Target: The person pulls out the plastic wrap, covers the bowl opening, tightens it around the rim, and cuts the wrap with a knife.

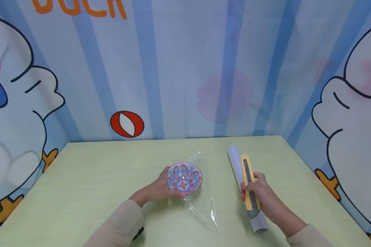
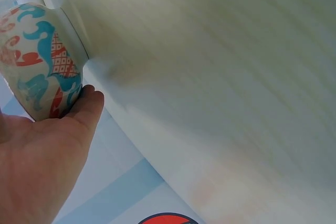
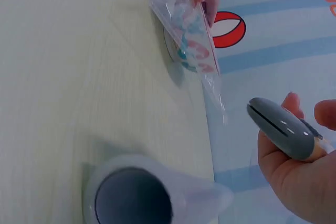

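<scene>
My left hand [image 1: 157, 187] grips the side of a small bowl [image 1: 184, 178] patterned in red and blue, its thumb at the near rim. A clear plastic bag [image 1: 205, 206] is around the bowl and spreads to its right. In the left wrist view the bowl's painted outside [image 2: 39, 61] faces the camera. My right hand [image 1: 262, 192] holds a yellow utility knife [image 1: 246, 164], its grey end [image 3: 286, 129] large in the right wrist view. Under the knife lies a white paper roll [image 1: 234, 156], partly hidden by it and the hand; its open end [image 3: 134, 198] faces the right wrist camera.
A pale green table [image 1: 105, 178] carries these things. Behind it and at both sides hangs a blue striped cloth [image 1: 185, 68] with cartoon figures and a red ball print [image 1: 136, 120]. Something small and black [image 1: 138, 233] shows beside the left sleeve.
</scene>
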A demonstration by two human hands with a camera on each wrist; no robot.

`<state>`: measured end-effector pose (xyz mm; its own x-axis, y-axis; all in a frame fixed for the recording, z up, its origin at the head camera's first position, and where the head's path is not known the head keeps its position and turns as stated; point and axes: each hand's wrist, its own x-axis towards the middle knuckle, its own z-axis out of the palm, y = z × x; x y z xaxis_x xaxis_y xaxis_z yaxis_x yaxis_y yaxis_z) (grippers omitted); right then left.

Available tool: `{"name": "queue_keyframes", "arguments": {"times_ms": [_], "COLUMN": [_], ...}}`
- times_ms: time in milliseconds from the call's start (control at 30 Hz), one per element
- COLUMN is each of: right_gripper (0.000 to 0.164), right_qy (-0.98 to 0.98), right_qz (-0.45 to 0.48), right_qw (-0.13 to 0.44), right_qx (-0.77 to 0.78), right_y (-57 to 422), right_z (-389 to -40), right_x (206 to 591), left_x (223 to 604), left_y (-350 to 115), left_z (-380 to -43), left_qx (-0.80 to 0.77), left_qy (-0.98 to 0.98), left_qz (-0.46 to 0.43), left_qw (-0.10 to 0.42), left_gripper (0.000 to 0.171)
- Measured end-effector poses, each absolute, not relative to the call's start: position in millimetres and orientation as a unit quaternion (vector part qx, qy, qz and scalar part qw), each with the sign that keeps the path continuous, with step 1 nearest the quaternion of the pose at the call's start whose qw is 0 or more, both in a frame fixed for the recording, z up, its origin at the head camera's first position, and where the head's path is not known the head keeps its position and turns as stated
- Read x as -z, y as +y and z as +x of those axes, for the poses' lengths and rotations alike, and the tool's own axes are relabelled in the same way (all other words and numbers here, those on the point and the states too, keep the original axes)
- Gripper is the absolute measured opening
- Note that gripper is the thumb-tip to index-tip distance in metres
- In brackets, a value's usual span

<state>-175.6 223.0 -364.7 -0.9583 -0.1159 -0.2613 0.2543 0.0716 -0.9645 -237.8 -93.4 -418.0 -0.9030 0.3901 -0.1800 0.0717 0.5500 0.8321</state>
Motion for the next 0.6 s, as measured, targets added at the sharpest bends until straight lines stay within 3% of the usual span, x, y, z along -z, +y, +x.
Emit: {"name": "queue_keyframes", "arguments": {"times_ms": [200, 433, 600], "right_gripper": [0.044, 0.065, 0.067], "right_qy": [0.797, 0.901, 0.959], "right_qz": [0.042, 0.045, 0.043], "right_qw": [0.111, 0.069, 0.081], "right_qx": [0.592, 0.426, 0.269], "right_y": [255.2, 291.8, 305.3], "right_z": [-195.3, -218.5, -235.8], "right_x": [372.5, 385.2, 396.2], "left_x": [419.4, 419.7, 420.1], "left_y": [-93.5, -92.4, -93.1], "left_z": [-239.3, -241.0, -240.3], "left_qx": [-0.463, -0.47, -0.473], "left_qy": [0.858, 0.853, 0.851], "left_qz": [0.148, 0.167, 0.165], "left_qw": [0.168, 0.154, 0.158], "left_gripper": [0.1, 0.096, 0.097]}}
